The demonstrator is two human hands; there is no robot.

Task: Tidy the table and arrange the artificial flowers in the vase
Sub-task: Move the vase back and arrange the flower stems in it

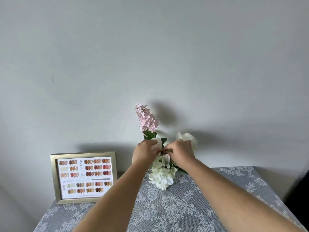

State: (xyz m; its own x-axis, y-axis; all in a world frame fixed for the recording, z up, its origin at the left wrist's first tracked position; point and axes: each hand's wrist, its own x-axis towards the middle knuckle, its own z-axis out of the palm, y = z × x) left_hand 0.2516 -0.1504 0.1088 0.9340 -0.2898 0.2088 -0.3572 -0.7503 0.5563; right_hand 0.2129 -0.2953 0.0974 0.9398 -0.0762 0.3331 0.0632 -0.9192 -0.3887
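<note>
Head view looks down on both hands meeting amid the flowers at the desk's (pixel 184 206) far edge. Left hand (pixel 143 152) closes around a white bloom (pixel 157 142) below the pink spray (pixel 147 118); right hand (pixel 179 152) pinches stems just beside it. White hydrangea (pixel 162 174) hides the vase. Left of the flowers stands a framed chart (pixel 84 177).

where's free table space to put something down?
Free: the lace cloth right of the right forearm, and between both forearms near the front edge. Crowded: the back, with the picture frame, white flowers and both hands.
</note>
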